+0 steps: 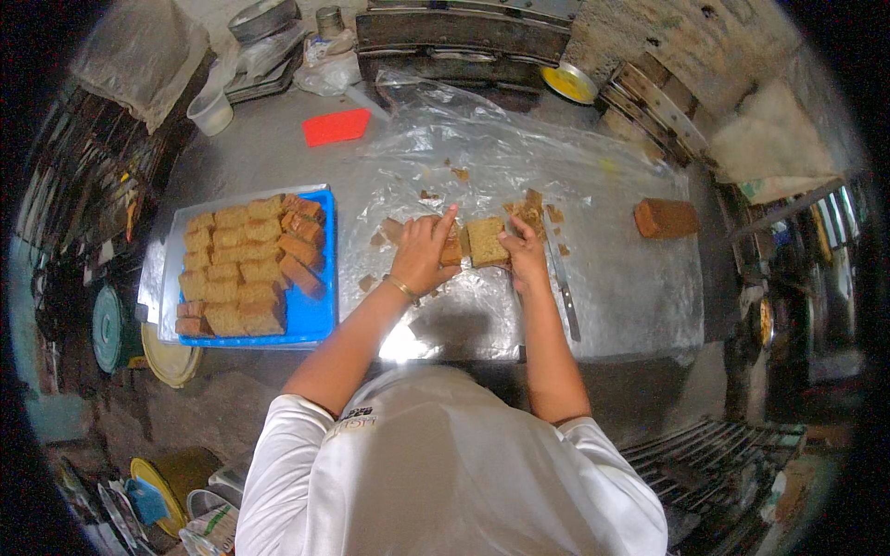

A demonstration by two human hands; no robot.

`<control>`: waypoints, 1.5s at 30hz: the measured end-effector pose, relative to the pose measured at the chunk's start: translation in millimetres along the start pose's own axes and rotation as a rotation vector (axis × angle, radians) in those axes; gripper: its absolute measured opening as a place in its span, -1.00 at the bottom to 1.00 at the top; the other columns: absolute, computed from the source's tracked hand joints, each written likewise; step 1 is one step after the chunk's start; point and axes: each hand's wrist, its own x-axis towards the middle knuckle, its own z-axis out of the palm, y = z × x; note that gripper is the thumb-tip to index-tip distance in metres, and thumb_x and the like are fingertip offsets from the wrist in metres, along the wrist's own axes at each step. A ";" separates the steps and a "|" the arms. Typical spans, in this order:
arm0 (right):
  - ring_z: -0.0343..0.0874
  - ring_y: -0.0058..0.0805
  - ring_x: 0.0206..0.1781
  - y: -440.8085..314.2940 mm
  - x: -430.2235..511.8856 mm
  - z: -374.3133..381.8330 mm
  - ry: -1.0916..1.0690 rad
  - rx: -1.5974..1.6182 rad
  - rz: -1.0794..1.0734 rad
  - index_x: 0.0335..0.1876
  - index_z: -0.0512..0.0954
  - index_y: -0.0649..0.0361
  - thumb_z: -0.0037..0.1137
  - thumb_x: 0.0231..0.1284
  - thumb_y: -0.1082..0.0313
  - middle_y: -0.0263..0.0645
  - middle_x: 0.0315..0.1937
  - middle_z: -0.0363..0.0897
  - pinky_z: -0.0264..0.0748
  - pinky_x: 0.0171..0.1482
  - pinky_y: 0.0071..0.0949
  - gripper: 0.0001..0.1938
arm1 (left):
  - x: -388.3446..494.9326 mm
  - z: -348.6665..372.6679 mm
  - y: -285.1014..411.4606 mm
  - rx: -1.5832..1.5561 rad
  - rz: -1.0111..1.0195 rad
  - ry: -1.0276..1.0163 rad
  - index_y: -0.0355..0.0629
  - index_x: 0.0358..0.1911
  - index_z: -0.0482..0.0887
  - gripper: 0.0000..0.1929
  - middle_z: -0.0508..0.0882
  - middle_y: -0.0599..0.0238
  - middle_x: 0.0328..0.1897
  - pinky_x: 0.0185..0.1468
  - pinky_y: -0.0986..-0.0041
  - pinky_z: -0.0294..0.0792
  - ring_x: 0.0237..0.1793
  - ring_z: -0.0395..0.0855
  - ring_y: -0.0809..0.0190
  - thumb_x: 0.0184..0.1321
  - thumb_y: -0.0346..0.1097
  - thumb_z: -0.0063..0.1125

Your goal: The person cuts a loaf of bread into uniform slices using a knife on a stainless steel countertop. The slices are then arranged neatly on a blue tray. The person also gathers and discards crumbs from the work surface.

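My right hand (pixel 526 254) grips a piece of sliced brown cake (pixel 487 242) by its right side, thumb and fingers on it. Just left of it, my left hand (pixel 423 251) rests on another browner cake piece (pixel 450 251), its index finger pointing away from me. Both pieces stand on clear plastic sheeting (pixel 626 292) over the table. A knife (pixel 562 288) with a dark handle lies right of my right hand. Crust scraps (pixel 530 208) lie around both hands. To the left, a blue tray (pixel 306 316) holds rows of cake slices (pixel 236 260).
A whole loaf (pixel 665 218) sits at the right of the table. Towards the back are a red plastic scraper (pixel 336 128), a white tub (pixel 211 111), a bowl with yellow contents (pixel 569 83) and long dark metal pans (pixel 462 31). A metal rack (pixel 709 465) stands low at the right.
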 end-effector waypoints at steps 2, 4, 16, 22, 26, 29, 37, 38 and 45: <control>0.59 -0.39 0.05 -10.5 -5.6 -5.6 -0.024 0.204 0.099 0.36 0.31 0.22 0.15 0.27 0.41 -0.16 -0.04 0.60 0.53 0.07 -0.33 -0.47 | -1.4 0.1 -0.1 0.014 0.000 0.001 0.01 0.51 -0.05 0.19 0.41 -0.03 0.16 0.41 -0.01 0.07 0.20 0.36 -0.14 -0.22 -0.11 0.55; 0.56 -0.30 0.13 -16.1 -8.0 -16.8 -0.072 0.376 0.146 0.35 0.31 0.18 0.12 0.30 0.37 -0.15 0.07 0.55 0.52 0.13 -0.21 -0.49 | 0.2 -2.1 1.6 0.027 0.006 0.008 0.02 0.51 -0.05 0.19 0.42 -0.02 0.15 0.40 -0.01 0.08 0.18 0.37 -0.15 -0.22 -0.10 0.55; 0.46 -0.26 0.29 -37.8 -52.1 -15.3 -0.437 0.761 0.044 0.34 0.33 0.21 -0.02 0.41 0.29 -0.16 0.27 0.45 0.46 0.23 -0.17 -0.56 | -11.4 -33.9 10.8 -0.078 0.063 0.066 -0.05 0.46 0.14 -0.06 0.32 -0.01 0.43 0.48 0.00 0.00 0.48 0.15 -0.13 0.04 0.00 0.41; 0.44 -0.30 0.30 -31.2 -65.2 40.7 -0.484 0.608 -0.009 0.38 0.28 0.22 -0.03 0.42 0.28 -0.18 0.29 0.42 0.43 0.26 -0.24 -0.53 | -32.2 -56.8 8.7 -1.002 -0.167 -0.027 -0.24 0.00 0.64 -0.66 0.63 0.19 0.10 0.33 0.36 0.24 0.21 0.49 0.22 0.30 -0.15 0.22; 0.45 -0.34 0.29 -19.2 -69.0 66.3 -0.422 0.466 0.007 0.38 0.27 0.23 -0.04 0.43 0.29 -0.18 0.29 0.41 0.47 0.23 -0.29 -0.53 | -57.6 -84.3 -6.3 -0.891 -0.191 0.033 -0.21 -0.25 0.69 -0.80 0.65 0.23 -0.05 0.24 0.38 0.31 0.05 0.56 0.22 0.25 -0.22 0.27; 0.45 -0.37 0.28 -18.9 -77.0 83.5 -0.312 0.335 0.015 0.38 0.27 0.24 -0.04 0.42 0.29 -0.18 0.29 0.41 0.49 0.21 -0.33 -0.53 | -85.7 -110.2 -10.8 -0.706 -0.006 0.066 -0.20 -0.26 0.68 -0.84 0.65 0.18 -0.07 0.22 0.37 0.33 0.03 0.57 0.18 0.23 -0.26 0.27; 0.47 -0.42 0.25 -11.8 -105.8 105.9 -0.414 0.276 0.055 0.37 0.29 0.24 0.04 0.37 0.31 -0.20 0.22 0.45 0.48 0.21 -0.40 -0.50 | -92.9 -110.4 -46.5 -1.339 -0.423 0.160 -0.23 0.05 0.57 -0.69 0.61 0.22 0.06 0.14 0.44 0.40 0.06 0.56 0.32 0.30 -0.28 0.22; 0.47 -0.42 0.25 -14.5 -110.2 109.7 -0.458 0.287 0.066 0.37 0.29 0.24 0.05 0.36 0.32 -0.21 0.21 0.45 0.48 0.20 -0.40 -0.50 | -94.0 -106.7 -49.2 -1.421 -0.438 0.090 -0.27 0.02 0.57 -0.72 0.63 0.25 0.01 0.08 0.52 0.42 0.01 0.57 0.38 0.31 -0.32 0.19; 0.57 -0.40 0.13 -10.5 -123.4 98.9 -0.417 0.149 0.109 0.38 0.30 0.20 0.11 0.31 0.38 -0.18 0.11 0.55 0.54 0.14 -0.39 -0.47 | -82.1 -103.2 -63.6 -1.123 -0.320 -0.029 -0.22 -0.03 0.62 -0.75 0.71 0.33 -0.24 -0.06 0.52 0.47 -0.16 0.65 0.39 0.30 -0.27 0.21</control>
